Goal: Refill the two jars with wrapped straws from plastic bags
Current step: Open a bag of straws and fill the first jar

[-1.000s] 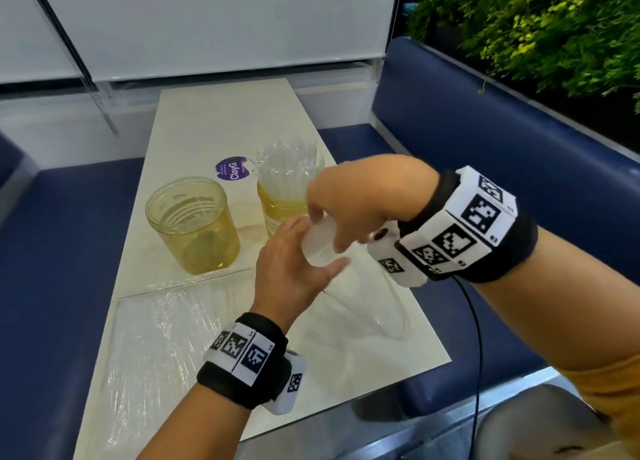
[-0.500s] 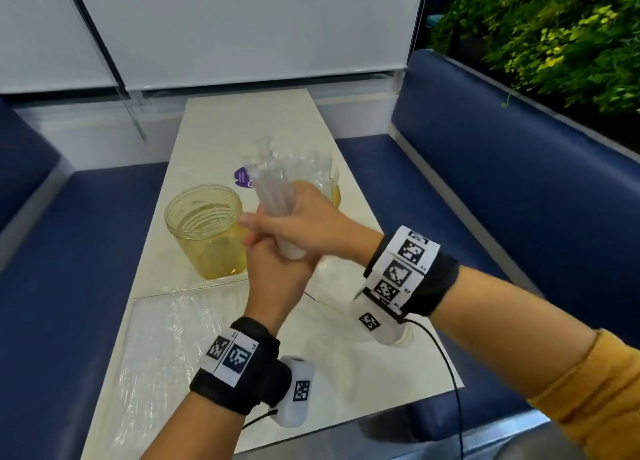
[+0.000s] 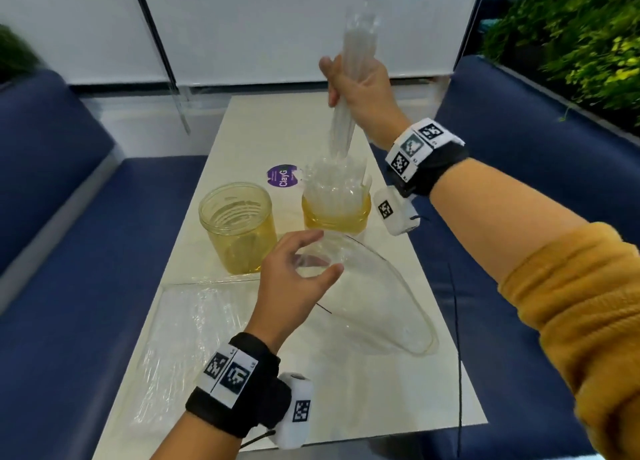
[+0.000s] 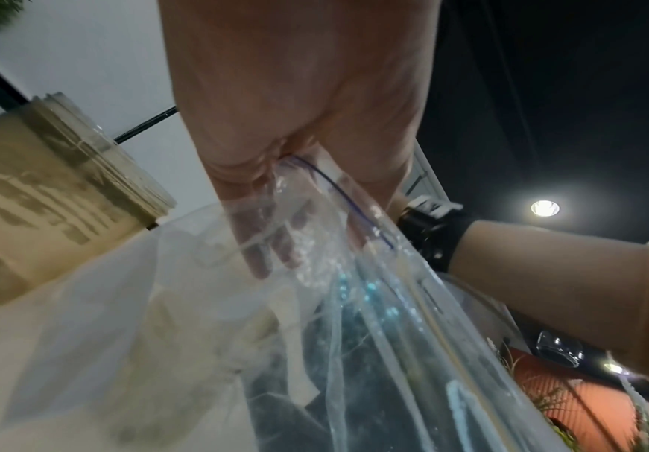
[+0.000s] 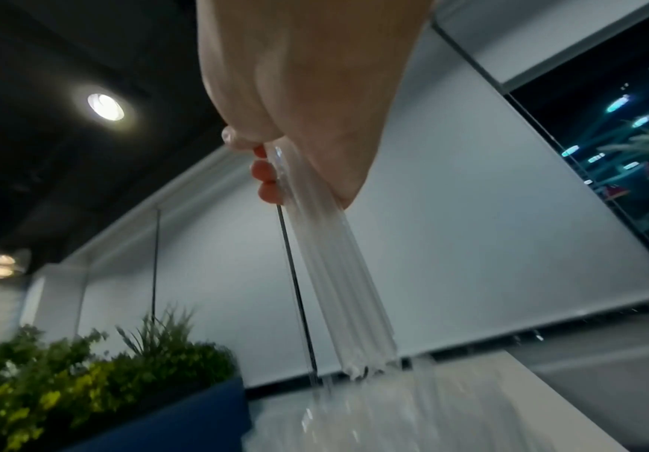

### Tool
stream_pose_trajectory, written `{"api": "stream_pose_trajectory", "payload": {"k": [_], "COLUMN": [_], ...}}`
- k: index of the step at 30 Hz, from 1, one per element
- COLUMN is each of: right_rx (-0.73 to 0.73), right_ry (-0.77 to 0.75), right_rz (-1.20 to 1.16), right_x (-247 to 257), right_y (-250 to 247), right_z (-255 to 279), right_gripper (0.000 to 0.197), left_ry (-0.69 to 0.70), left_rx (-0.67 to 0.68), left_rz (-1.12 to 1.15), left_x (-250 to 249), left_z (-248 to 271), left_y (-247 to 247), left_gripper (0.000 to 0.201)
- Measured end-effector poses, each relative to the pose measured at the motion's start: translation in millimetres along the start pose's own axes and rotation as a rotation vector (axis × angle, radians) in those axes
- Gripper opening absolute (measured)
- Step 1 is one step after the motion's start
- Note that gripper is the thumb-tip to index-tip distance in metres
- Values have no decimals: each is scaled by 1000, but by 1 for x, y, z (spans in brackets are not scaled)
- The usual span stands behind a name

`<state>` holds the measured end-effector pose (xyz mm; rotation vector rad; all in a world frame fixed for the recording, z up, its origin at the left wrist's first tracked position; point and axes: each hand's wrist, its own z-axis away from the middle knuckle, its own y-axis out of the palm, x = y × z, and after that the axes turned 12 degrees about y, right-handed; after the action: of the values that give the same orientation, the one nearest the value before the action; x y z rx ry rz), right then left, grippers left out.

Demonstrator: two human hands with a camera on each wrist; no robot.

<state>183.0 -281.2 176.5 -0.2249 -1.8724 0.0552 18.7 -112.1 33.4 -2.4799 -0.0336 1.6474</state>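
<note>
On a long, pale, glossy table (image 3: 304, 123) between dark blue padded benches (image 3: 86, 251) stand two squat round jars of yellowish see-through plastic with ribbed threads at the neck. The left jar (image 3: 239, 227) holds nothing that can be made out, while the right jar (image 3: 334, 210) is crowded with thin clear wrapped straws (image 3: 329, 182) that fan out above its rim. The right hand (image 3: 360, 92) is raised high above that jar, wrist bent and fingers wrapped tightly round a bundle of straws (image 3: 349, 78), long and glassy in crinkled film; the bundle points steeply down, its lower ends reaching in among the straws already in the jar (the right wrist view shows fingertips (image 5: 264, 171) pressed against the bundle). Lower and nearer, the left hand (image 3: 298, 279) hovers just in front of the jars with fingers curled, pinching the mouth of a limp, transparent plastic bag (image 3: 377, 303) whose body sags in a curved pouch onto the table; in the blurred left wrist view the film seems to pass between thumb and fingers. A second, flatter bag (image 3: 194, 321) of wrinkled clear film lies on the table's near left part. A round purple sticker (image 3: 282, 178) sits on the table behind the jars.
</note>
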Motion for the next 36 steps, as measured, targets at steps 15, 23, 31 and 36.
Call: {"api": "stream_pose_trajectory", "payload": {"k": [15,23,31,36], "right_rx": [-42,-119,79,-73], "right_ry": [147,224,118,45], "right_rz": [-281,-228,-43,-16], "right_x": [-26,-45,-42,-32], "right_y": [-2,-7,12,17], "right_z": [-17,-14,0,-5], "right_gripper": [24,25,25,27], "left_ry": [-27,-23,-22,-6], "left_rx": [4,42,53,56], "left_rz": [24,-13,-17,-30], "left_x": [1,1,3,4], "left_z": [-5,-4,-6,-6], "left_y": [-1,-3,0,0], "left_gripper": [47,46,45,46]}}
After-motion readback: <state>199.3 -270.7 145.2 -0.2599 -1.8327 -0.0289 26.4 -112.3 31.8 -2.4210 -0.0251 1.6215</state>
